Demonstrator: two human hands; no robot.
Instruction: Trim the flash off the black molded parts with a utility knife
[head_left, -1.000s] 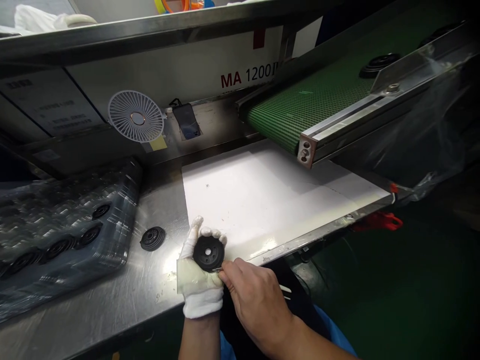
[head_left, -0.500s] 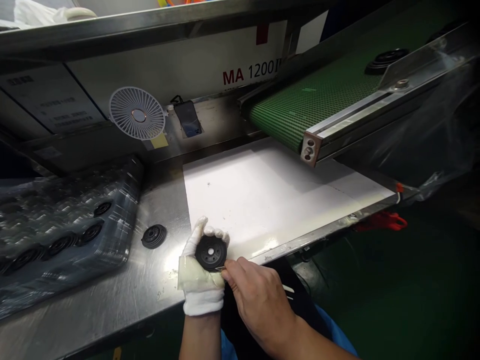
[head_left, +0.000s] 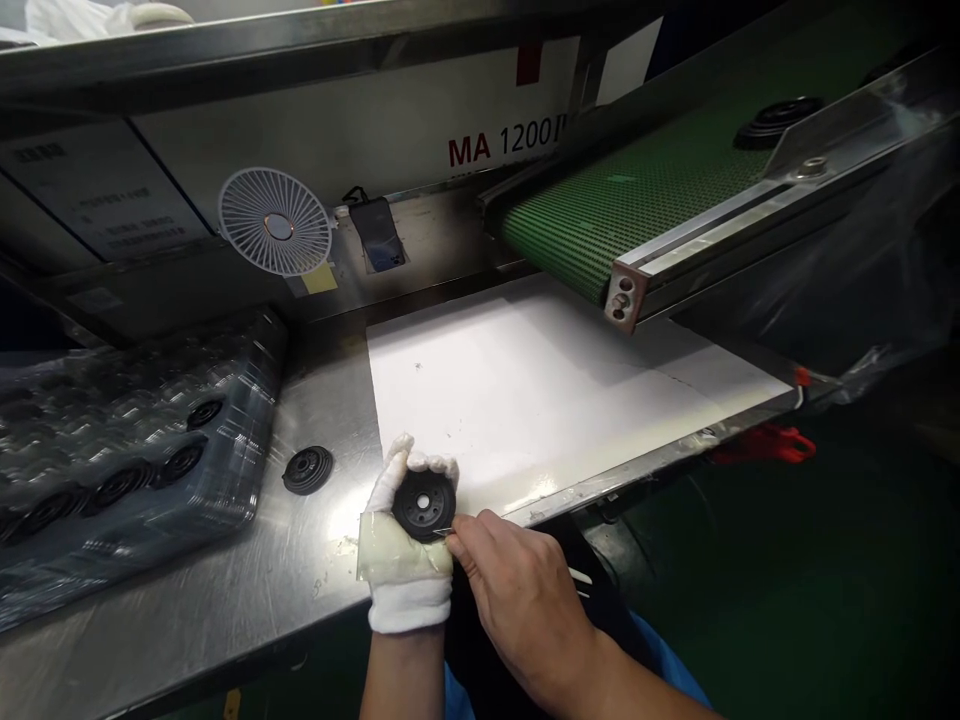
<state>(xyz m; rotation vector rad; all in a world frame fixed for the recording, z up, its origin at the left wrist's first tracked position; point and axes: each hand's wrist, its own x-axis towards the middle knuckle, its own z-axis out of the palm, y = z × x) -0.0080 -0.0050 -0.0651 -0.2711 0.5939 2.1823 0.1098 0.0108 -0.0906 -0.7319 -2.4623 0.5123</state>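
Where two forearms reach up from the bottom edge, the bare right hand pinches a thin metal tool between thumb and forefinger; its kind is too small to tell. Pale prongs show behind that hand, and whether they belong to the tool is unclear. Just beside it, the left hand, in a white glove with yellowish film at the lower palm, cups a black disc, thumb along one side, fingers curled round the far rim. The disc lies in that palm, holed face up, near the edge of the steel bench. The tool's tip is at its near rim; contact cannot be made out.

Judging by its look, the disc is probably light, moulded rubber or plastic, unlikely to shatter. Its rim may give a little and the middle seems stiffer, so a hold around the rim, palm behind, looks best. It could turn against smooth cloth, and a fine tip might nick it.

Farther off, a second disc sits on the bench near a clear tray with dark parts in its pockets. Beyond the hands lies a white sheet, below the end of a green belt bearing a black ring. At the back stand a fan and phone.
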